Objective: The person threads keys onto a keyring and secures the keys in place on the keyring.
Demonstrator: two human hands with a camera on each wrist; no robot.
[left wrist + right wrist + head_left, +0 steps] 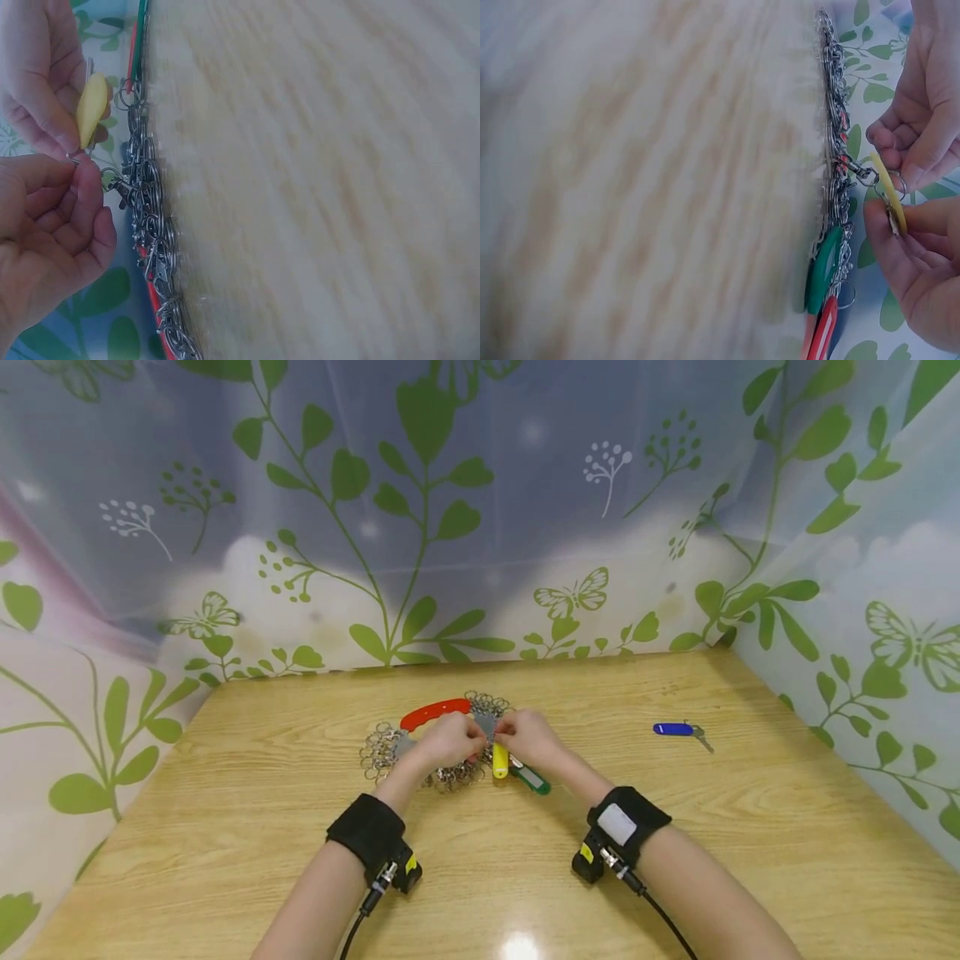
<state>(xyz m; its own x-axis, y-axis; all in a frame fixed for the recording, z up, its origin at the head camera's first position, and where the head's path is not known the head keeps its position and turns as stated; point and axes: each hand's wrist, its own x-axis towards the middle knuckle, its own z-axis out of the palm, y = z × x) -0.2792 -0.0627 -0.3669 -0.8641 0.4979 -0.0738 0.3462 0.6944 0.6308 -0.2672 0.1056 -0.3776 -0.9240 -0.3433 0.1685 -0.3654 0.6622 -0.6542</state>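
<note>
Close together over a key holder with many metal rings (381,752) and a red handle (435,712), both hands work on a yellow key tag (500,762). My right hand (528,737) pinches the tag, with a key (893,220) lying against it in the right wrist view. The fingers of my left hand (455,742) pinch a thin metal ring (901,184) at the tag's end. A small metal clasp (861,171) on the holder sits right beside that ring. A green key tag (532,778) lies under the right hand, next to the yellow one.
A blue key tag (672,728) with a key (703,740) lies apart on the right of the wooden table (247,827). A leaf-printed curtain (465,568) hangs along the back and sides. Red tags (825,327) show beside the green tag in the right wrist view.
</note>
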